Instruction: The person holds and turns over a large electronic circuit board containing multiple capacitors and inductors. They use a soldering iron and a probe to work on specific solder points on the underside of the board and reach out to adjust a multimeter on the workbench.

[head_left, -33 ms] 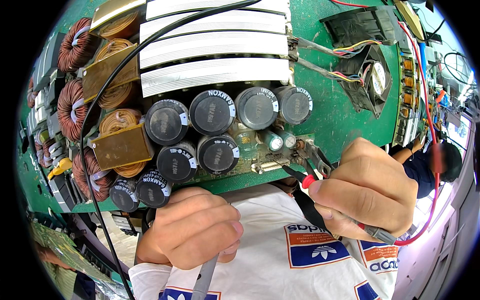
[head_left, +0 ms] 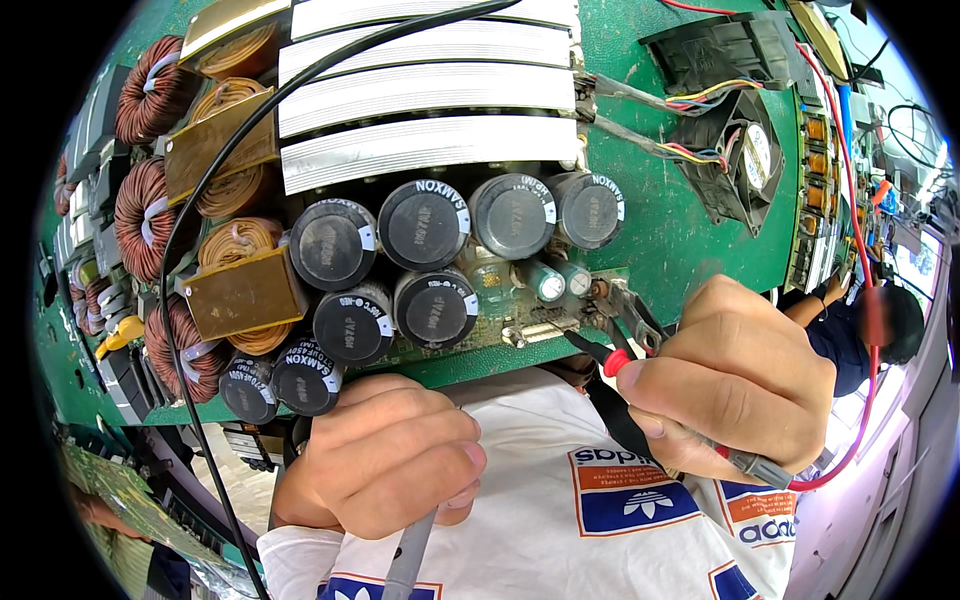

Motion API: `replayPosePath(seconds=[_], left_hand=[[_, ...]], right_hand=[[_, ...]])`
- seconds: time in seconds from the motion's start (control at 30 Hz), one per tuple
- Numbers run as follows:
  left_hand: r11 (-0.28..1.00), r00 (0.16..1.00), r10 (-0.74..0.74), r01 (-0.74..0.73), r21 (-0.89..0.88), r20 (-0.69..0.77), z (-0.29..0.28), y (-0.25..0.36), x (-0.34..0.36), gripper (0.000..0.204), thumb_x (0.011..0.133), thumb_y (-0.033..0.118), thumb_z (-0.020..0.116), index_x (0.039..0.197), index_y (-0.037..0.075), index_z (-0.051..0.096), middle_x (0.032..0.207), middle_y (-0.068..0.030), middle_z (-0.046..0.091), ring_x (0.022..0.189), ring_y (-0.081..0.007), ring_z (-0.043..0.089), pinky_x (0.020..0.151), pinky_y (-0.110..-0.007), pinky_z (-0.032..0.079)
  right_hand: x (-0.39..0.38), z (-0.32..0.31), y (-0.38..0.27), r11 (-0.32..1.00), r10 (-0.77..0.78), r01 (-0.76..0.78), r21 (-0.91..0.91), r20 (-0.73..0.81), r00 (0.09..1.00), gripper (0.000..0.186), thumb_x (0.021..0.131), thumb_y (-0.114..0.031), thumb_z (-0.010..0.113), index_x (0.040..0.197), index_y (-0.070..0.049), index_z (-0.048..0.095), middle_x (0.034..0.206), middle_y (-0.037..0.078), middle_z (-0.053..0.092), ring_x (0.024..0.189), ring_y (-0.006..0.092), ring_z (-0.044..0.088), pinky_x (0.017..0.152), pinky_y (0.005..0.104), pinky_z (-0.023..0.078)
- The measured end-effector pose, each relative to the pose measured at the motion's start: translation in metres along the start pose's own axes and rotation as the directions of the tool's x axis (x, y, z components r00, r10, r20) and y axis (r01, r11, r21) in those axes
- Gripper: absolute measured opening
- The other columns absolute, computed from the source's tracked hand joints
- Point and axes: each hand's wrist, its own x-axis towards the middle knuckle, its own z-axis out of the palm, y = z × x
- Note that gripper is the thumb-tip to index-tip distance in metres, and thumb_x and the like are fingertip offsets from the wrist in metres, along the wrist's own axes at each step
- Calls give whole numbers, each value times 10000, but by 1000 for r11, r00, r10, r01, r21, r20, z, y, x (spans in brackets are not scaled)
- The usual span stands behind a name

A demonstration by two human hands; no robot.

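Toward ten o'clock from the bare right hand [head_left: 735, 385], clamped round a slim red-and-black plastic probe [head_left: 617, 362] slanting ten-to-four, lies a pale oblong board component [head_left: 540, 332].

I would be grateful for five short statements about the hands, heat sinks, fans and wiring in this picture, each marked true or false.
1. The right hand holds a probe with a red collar. True.
2. The left hand is spread flat and empty. False: the left hand is closed around a grey rod-shaped tool.
3. A black cable passes over the silver heat sinks. True.
4. The two black fans lie left of the heat sinks. False: the fans lie to their right.
5. The probe's wire is blue. False: the wire is red.
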Motion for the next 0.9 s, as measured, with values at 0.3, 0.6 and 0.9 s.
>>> replayPosePath(seconds=[0.3,0.6,0.9], left_hand=[[1000,999,30,-30,3,-33,2,-2,-3,222,721,33,720,897,-42,608,773,-150,633,600,-239,633,492,-305,512],[999,998,46,-46,5,-38,3,-4,-3,176,729,39,703,855,-41,610,759,-147,630,588,-232,627,483,-296,505],[998,997,61,-60,6,-44,3,-4,-3,183,755,74,717,851,-45,616,754,-143,628,591,-228,625,475,-286,497]], right_hand=[[2,0,-2,1000,4,-3,-18,12,1000,272,580,31,732,851,45,709,716,92,615,565,183,515,484,307,335],[-1,2,-1,999,-11,10,-46,-29,1000,268,579,39,719,847,44,706,707,85,607,547,174,505,474,305,328],[1,3,-3,997,-9,6,-80,-33,999,261,569,57,691,829,38,697,689,66,579,541,169,498,470,303,324]])
